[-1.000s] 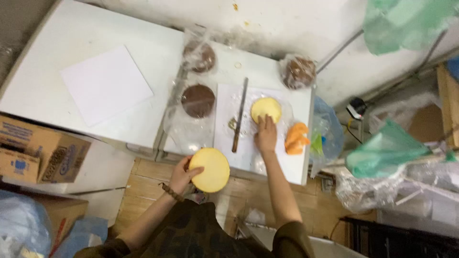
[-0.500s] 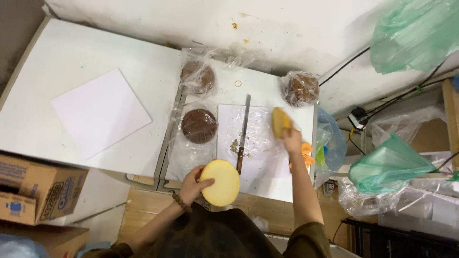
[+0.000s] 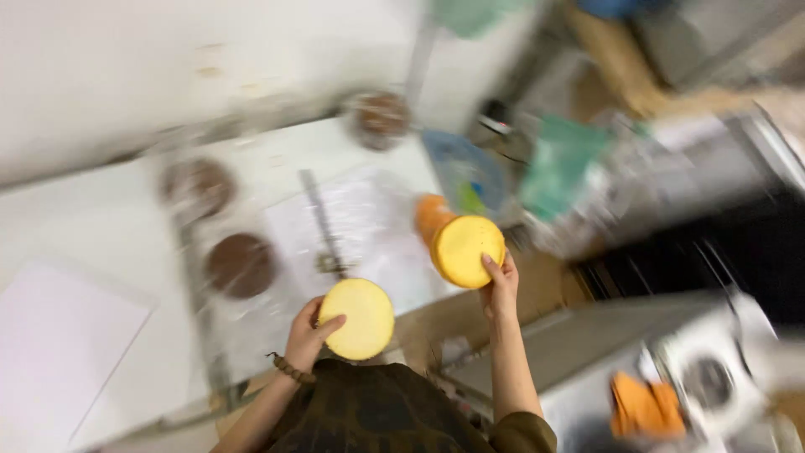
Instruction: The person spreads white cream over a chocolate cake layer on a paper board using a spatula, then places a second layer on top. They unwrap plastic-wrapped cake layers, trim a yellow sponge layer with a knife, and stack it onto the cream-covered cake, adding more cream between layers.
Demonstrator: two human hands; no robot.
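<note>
Item: two round yellow sponge cake layers, flat discs with pale faces and darker rims, much blurred. Left hand (image 3: 309,337) grasps the first cake layer (image 3: 357,319) by its edge, over the near edge of the white table (image 3: 101,226). Right hand (image 3: 500,285) grips the second cake layer (image 3: 466,250) past the table's right edge, above the floor. Also present: three brown cake discs (image 3: 241,265) in wrap, a long knife (image 3: 320,222). Risk, as judged: soft sponge pinched at one rim could crack or slip, the right one falling clear of the table.

Two round yellow cake layers, left one (image 3: 357,319) flat, right one (image 3: 466,250) tilted
</note>
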